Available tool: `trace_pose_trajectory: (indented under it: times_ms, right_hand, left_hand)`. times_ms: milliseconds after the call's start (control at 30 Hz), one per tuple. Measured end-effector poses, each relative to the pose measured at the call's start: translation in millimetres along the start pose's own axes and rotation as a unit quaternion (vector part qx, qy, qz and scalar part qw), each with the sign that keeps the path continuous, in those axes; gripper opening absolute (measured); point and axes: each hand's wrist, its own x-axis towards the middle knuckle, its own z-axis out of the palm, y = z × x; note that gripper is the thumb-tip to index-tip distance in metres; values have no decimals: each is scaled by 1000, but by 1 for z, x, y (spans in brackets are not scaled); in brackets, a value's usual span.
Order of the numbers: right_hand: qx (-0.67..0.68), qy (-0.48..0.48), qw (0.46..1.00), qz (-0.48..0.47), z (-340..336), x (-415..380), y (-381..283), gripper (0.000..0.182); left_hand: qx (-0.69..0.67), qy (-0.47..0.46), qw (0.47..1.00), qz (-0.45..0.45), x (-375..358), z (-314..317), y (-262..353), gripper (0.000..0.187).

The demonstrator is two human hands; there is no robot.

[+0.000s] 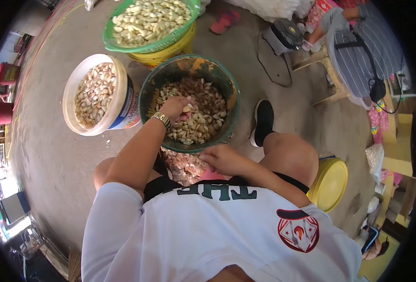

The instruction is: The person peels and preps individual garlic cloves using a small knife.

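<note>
A wide dark green tub (pixel 226 80) sits between my knees, partly filled with garlic cloves (pixel 194 127), some still in brownish skin. My left hand (pixel 176 108), with a gold watch at the wrist, reaches into the tub. Its fingers are closed around a pale garlic clove (pixel 187 108). Just outside the near rim is my right hand (pixel 223 159), fingers curled together; what they hold, if anything, is too small to make out. Below it lies a heap of garlic skins (pixel 185 167) with something pink beside it.
A white bucket (pixel 68 101) of unpeeled cloves stands left of the tub. Behind it, a green basket (pixel 108 37) of peeled cloves rests on a yellow bucket (pixel 170 54). A yellow lid (pixel 332 185) is at right. Another person (pixel 368 51) sits at upper right near a fan-like device (pixel 285 35).
</note>
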Motion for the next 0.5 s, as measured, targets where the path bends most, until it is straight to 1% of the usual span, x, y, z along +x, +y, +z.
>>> trace_pose_trajectory:
  times_ms: [67, 100, 200, 233, 300, 367, 400, 433, 500]
  right_hand:
    - [150, 5, 988, 30, -12, -4, -10, 29]
    - [166, 12, 986, 28, -20, -4, -13, 29]
    - [216, 93, 972, 5, -42, 3, -31, 29]
    - [240, 86, 967, 3, -48, 10, -33, 29]
    - [287, 71, 955, -1, -57, 24, -34, 29]
    - [290, 87, 953, -11, -55, 36, -33, 29]
    - [295, 94, 951, -15, -52, 42, -33, 29]
    - [304, 123, 945, -16, -47, 48, -33, 28]
    - [224, 140, 963, -42, -47, 52, -32, 28]
  left_hand:
    - [-141, -58, 988, 21, -21, -6, 1, 22]
    - [-208, -90, 974, 33, -30, -6, 2, 21]
    - [-277, -64, 955, 80, -58, 0, 6, 21]
    - [-294, -37, 951, 87, -65, 4, 8, 17]
    - [-329, -8, 937, 114, -68, 11, 6, 18]
    - [-355, 7, 927, 124, -74, 18, 8, 20]
    - [-361, -6, 921, 149, -74, 20, 6, 22]
    - [-364, -21, 915, 172, -74, 21, 4, 23]
    - [-370, -42, 905, 203, -73, 23, 6, 25]
